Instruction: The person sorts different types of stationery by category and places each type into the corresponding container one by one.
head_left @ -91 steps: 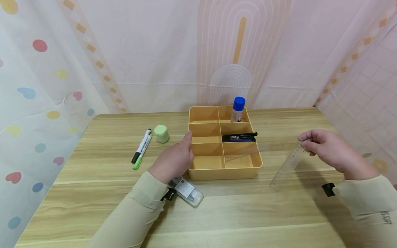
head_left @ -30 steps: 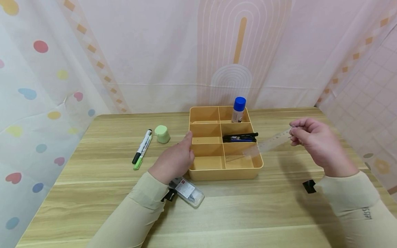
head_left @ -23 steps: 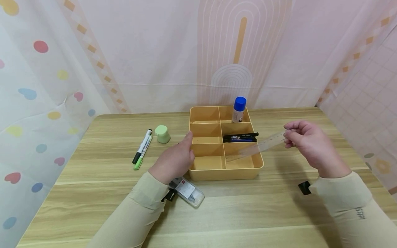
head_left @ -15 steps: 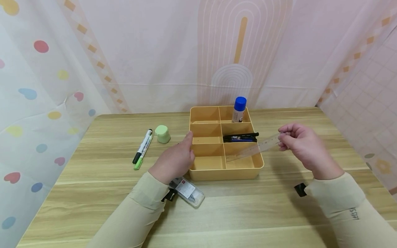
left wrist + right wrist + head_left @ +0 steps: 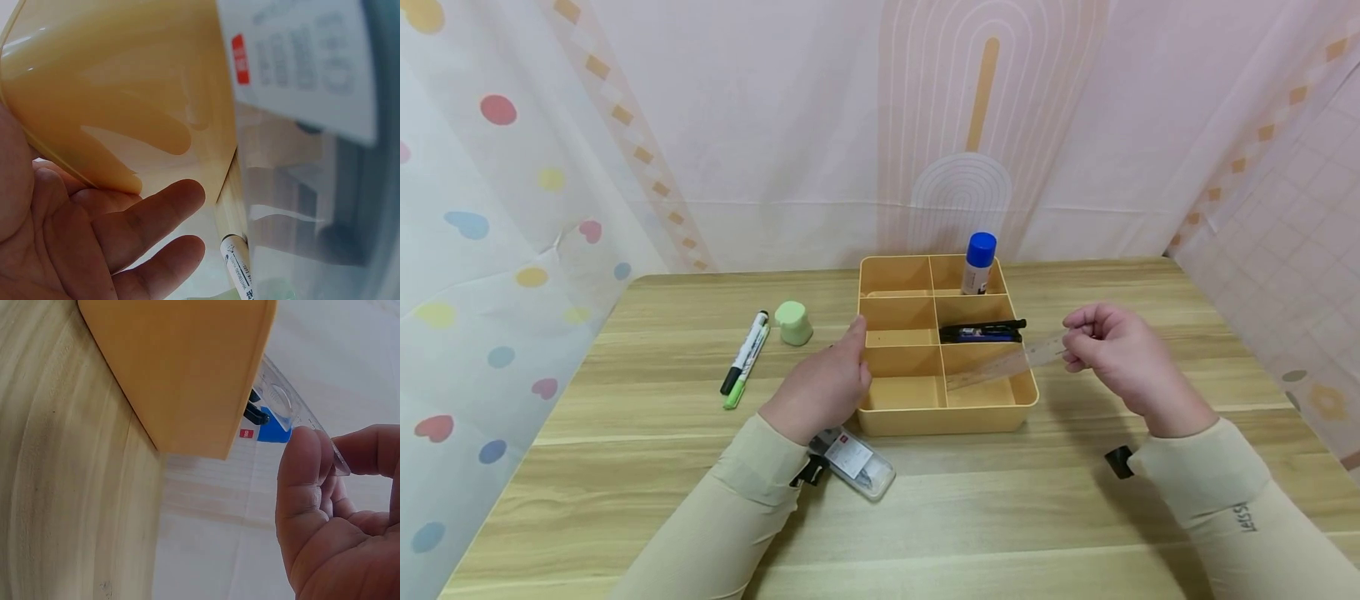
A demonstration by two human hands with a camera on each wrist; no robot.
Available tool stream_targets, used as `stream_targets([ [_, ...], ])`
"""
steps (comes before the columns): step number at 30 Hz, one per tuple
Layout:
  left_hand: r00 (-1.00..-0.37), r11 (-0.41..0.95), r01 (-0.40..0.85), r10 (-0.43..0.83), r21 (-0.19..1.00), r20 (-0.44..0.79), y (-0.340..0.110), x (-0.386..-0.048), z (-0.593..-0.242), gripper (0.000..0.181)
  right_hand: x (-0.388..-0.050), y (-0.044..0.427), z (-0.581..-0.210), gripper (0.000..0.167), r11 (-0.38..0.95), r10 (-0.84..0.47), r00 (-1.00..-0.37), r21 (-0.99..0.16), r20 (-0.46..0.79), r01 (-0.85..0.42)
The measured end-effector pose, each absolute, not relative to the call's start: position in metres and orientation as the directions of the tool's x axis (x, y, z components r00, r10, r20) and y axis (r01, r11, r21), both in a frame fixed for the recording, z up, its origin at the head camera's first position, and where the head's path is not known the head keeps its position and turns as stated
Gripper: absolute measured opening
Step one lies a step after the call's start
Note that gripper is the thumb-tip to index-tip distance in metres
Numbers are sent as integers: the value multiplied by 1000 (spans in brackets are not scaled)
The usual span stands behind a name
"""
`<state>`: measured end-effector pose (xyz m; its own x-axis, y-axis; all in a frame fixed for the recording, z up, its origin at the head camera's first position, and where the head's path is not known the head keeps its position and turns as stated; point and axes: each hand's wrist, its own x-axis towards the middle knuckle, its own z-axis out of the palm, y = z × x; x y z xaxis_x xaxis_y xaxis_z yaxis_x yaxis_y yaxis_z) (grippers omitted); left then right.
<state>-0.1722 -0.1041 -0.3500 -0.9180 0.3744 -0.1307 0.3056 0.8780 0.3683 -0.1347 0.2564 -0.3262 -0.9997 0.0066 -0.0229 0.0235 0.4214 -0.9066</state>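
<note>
The yellow six-compartment box stands on the table. My right hand pinches the right end of a clear ruler between thumb and fingers; the ruler slopes down leftward over the box's right wall into the front right compartment. Clear plastic overlaps there, and I cannot tell the edges of separate pieces apart. In the right wrist view the ruler rises past the rim to my fingers. My left hand touches the box's left wall, and the left wrist view shows its fingers extended beside the outer wall.
Dark pens fill the middle right compartment, and a blue-capped glue stick stands behind them. At left lie a black-and-white marker and a green one, near a light green object. A clear case lies by my left wrist.
My right hand has moved left and the ruler has swung from hanging over the table to lying across the right wall, over another clear piece there. My left hand has stayed put.
</note>
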Motion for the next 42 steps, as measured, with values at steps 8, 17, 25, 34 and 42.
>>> stream_targets([
  [8,-921,879,297,367,374,-133,-105,-172,-350,69,-135,250,-330,29,466,-20,-997,-883,-73,55],
  [17,-919,881,296,368,369,-142,-105,-172,-349,69,-138,244,-334,27,496,-22,-996,-866,-86,64],
  [25,-919,885,300,368,356,-142,-105,-172,-349,69,-139,242,-338,28,507,-34,-994,-859,-104,72],
  [34,-919,885,290,363,365,-150,-104,-172,-348,69,-140,241,-341,28,507,-44,-992,-858,-122,83],
  [42,-919,886,285,360,366,-157,-104,-172,-348,69,-140,239,-341,29,502,-40,-991,-860,-127,90],
])
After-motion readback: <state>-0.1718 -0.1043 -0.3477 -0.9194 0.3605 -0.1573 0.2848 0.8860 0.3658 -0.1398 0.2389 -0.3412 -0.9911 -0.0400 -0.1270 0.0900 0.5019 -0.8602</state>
